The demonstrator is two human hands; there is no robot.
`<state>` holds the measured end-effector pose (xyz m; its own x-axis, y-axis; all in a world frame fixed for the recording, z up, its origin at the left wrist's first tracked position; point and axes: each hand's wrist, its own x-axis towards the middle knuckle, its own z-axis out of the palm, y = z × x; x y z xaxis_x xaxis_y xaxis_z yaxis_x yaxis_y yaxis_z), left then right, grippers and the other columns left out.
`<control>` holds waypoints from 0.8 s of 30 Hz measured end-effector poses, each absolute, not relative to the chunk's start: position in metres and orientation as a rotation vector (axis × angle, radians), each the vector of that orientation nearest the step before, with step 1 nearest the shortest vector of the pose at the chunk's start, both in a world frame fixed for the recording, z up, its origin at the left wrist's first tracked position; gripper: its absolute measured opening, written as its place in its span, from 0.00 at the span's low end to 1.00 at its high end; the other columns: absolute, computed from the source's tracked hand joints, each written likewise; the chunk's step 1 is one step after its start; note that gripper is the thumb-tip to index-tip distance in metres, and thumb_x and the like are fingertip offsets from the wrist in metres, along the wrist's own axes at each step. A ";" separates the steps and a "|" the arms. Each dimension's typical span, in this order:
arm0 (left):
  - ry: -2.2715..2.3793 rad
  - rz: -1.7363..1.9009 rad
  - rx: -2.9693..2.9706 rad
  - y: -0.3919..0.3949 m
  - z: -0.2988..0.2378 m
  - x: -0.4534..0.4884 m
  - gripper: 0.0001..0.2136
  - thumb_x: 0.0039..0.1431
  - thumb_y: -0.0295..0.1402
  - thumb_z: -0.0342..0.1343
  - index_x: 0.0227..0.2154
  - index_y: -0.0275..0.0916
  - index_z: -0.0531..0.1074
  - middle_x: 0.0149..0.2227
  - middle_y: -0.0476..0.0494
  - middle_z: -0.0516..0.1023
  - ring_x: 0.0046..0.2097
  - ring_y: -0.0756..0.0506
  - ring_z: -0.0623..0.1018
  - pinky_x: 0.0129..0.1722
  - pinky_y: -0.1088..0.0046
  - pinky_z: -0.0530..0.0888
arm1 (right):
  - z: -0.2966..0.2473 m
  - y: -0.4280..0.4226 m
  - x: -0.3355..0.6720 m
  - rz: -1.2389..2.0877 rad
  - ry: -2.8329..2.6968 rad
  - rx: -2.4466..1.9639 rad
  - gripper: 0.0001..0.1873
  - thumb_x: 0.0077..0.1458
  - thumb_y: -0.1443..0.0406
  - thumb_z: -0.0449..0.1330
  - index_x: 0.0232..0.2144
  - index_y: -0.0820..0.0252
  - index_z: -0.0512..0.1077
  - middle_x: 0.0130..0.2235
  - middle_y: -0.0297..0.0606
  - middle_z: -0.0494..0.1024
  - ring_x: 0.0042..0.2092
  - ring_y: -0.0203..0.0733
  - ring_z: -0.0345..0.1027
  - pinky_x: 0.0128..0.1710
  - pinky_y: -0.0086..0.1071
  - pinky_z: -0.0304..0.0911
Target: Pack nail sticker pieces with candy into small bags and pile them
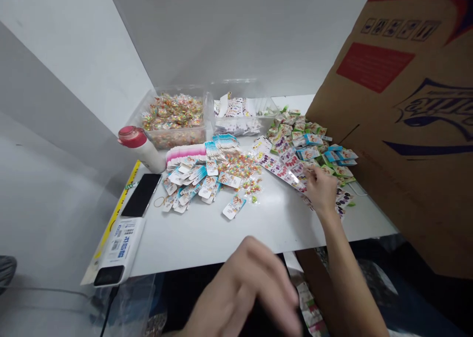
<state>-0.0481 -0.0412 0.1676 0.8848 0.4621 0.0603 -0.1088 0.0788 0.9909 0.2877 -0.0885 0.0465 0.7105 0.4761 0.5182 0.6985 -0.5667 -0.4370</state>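
My right hand is over the right side of the table, its fingers pinched at the edge of a sticker sheet printed with small purple and red oval shapes. More such sheets lie under and around it. Close to the camera, my left hand hangs in front of the table edge, bent at the knuckles and smeared by motion; its fingertips point down and their grip is unclear. On the table in front are small printed cards in a loose pile, and little clear packets with coloured bits inside.
Folded green and blue card packs are heaped beside a large cardboard box at right. Two clear bins, one with packets, one with sheets, stand behind. A bottle, phone and power bank line the left.
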 end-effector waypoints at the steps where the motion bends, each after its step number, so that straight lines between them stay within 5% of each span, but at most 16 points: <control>1: 0.306 0.424 1.414 -0.039 0.164 -0.040 0.11 0.59 0.43 0.57 0.41 0.44 0.72 0.40 0.43 0.73 0.44 0.44 0.73 0.46 0.66 0.70 | 0.055 -0.089 0.279 -0.454 -0.885 -2.257 0.12 0.58 0.62 0.53 0.36 0.61 0.74 0.28 0.42 0.78 0.31 0.47 0.70 0.43 0.43 0.60; 3: 0.406 0.387 1.409 -0.036 0.146 -0.021 0.12 0.64 0.37 0.52 0.49 0.46 0.67 0.48 0.42 0.72 0.50 0.43 0.71 0.52 0.64 0.67 | 0.074 -0.092 0.254 -0.356 -0.863 -2.138 0.11 0.59 0.59 0.55 0.37 0.60 0.72 0.31 0.42 0.78 0.33 0.47 0.71 0.44 0.43 0.62; 8: 0.516 0.622 1.477 -0.032 0.092 0.017 0.41 0.57 0.35 0.61 0.66 0.50 0.41 0.60 0.38 0.64 0.59 0.39 0.66 0.56 0.58 0.66 | 0.112 -0.099 0.170 0.421 -0.775 -1.561 0.20 0.57 0.58 0.61 0.50 0.51 0.63 0.35 0.37 0.77 0.34 0.43 0.73 0.30 0.33 0.67; 12: 0.609 0.764 1.588 -0.027 0.088 0.017 0.29 0.58 0.34 0.60 0.61 0.47 0.59 0.57 0.40 0.70 0.55 0.40 0.72 0.53 0.62 0.69 | 0.119 -0.103 0.136 0.605 -0.878 -1.408 0.16 0.58 0.62 0.61 0.50 0.48 0.70 0.43 0.37 0.75 0.39 0.40 0.71 0.36 0.31 0.68; 16: 0.630 0.903 1.769 -0.018 0.101 0.001 0.11 0.59 0.31 0.59 0.45 0.44 0.76 0.37 0.45 0.78 0.41 0.45 0.76 0.44 0.69 0.72 | 0.123 -0.106 0.141 0.609 -1.116 -1.442 0.15 0.57 0.65 0.62 0.48 0.49 0.75 0.41 0.37 0.76 0.42 0.42 0.70 0.43 0.35 0.66; 21: 0.669 0.959 1.846 -0.007 0.111 -0.016 0.04 0.57 0.32 0.61 0.34 0.43 0.80 0.34 0.47 0.71 0.37 0.47 0.72 0.41 0.73 0.70 | 0.128 -0.099 0.143 0.577 -1.155 -1.437 0.03 0.56 0.64 0.64 0.34 0.55 0.77 0.35 0.37 0.73 0.39 0.40 0.69 0.40 0.33 0.65; 24: 0.684 0.793 1.698 -0.002 0.114 -0.019 0.08 0.61 0.35 0.57 0.30 0.39 0.78 0.31 0.47 0.74 0.35 0.48 0.74 0.37 0.75 0.71 | 0.125 -0.091 0.138 0.773 -1.004 -1.398 0.06 0.56 0.61 0.63 0.34 0.57 0.74 0.31 0.35 0.73 0.35 0.38 0.68 0.36 0.31 0.65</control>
